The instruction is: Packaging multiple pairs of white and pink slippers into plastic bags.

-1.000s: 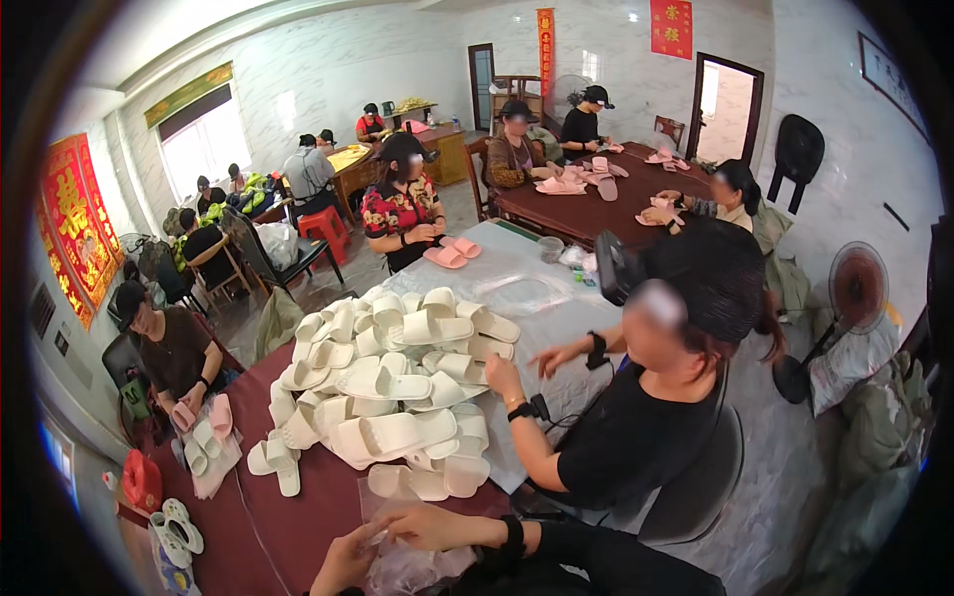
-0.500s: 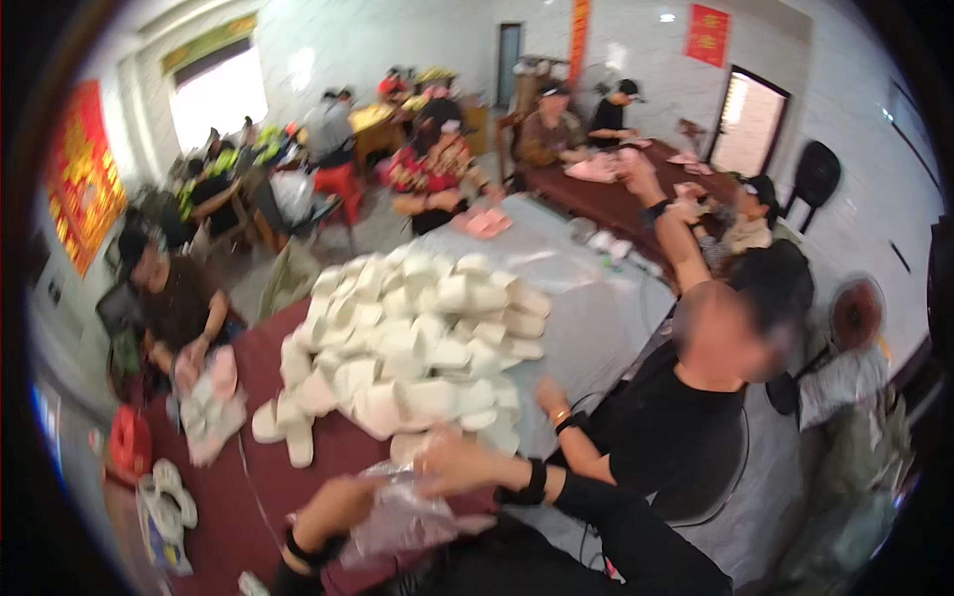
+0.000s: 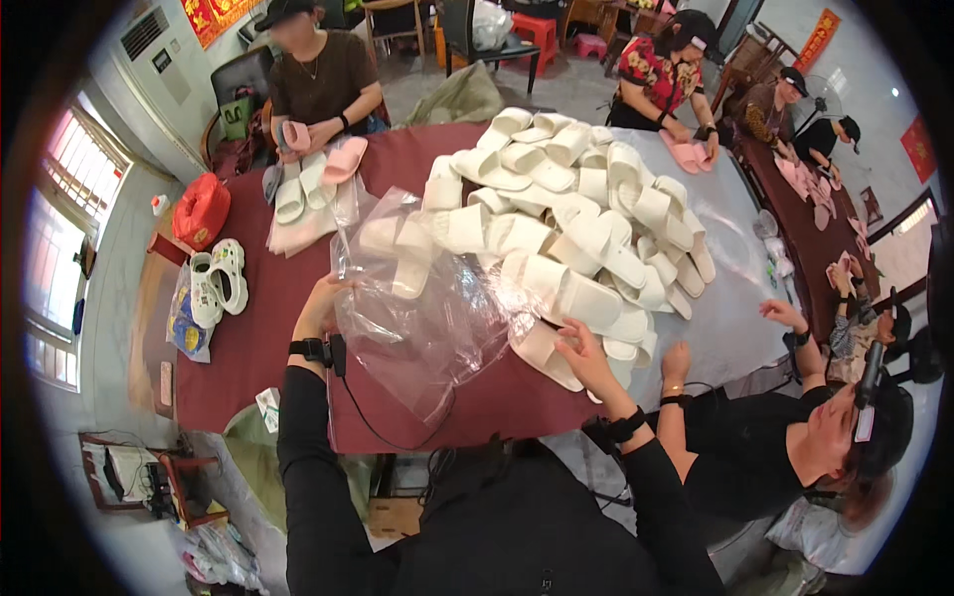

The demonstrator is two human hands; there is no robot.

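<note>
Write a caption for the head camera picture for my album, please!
Left hand lifts a clear bag while right hand touches a slipper beside the slipper pile.

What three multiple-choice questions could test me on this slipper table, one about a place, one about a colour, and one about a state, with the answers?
1. Where does the big pile of slippers lie?
A. On the table
B. On the floor
C. On a chair

2. What colour are the slippers in that pile?
A. Black
B. Cream white
C. Green

3. What is the left hand doing?
A. Resting flat on the table
B. Gripping the edge of a clear plastic bag
C. Holding a phone

Answers:
1 A, the pile sits on the table with the dark red cloth.
2 B, all the slippers heaped there look pale cream, while pink ones lie only near other people.
3 B, its fingers close on the clear plastic bag, while the right hand reaches for a slipper at the pile's near edge.
</note>
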